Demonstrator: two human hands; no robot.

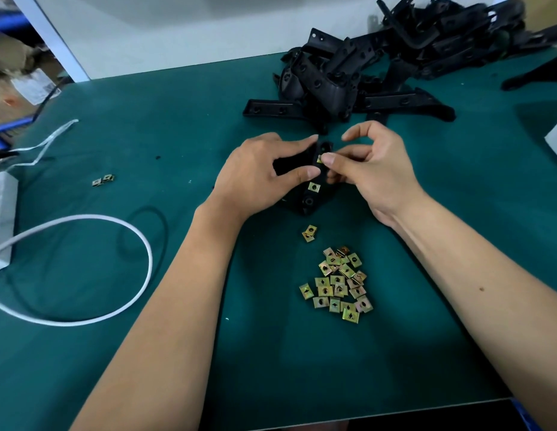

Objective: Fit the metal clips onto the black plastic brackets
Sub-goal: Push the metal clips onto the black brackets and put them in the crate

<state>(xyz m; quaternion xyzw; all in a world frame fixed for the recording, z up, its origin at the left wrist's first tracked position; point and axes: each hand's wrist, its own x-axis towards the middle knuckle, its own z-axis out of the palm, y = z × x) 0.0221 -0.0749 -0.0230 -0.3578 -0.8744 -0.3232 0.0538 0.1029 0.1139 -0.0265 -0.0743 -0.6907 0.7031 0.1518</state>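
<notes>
mid-frame on the green surface (146, 135): black bracket (308, 202) steadied by left hand (258, 172), fingers curled round it, right hand (373, 172) pinching a metal clip (320, 159) against its edge, loose clips (339, 286) heaped just below for reach.

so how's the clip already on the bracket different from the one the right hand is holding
The fitted clip sits uncovered on the bracket lower down, untouched; the held clip is higher up and mostly hidden by the right hand, which pinches it. The left hand grips the bracket. Both clips are brassy squares.
</notes>
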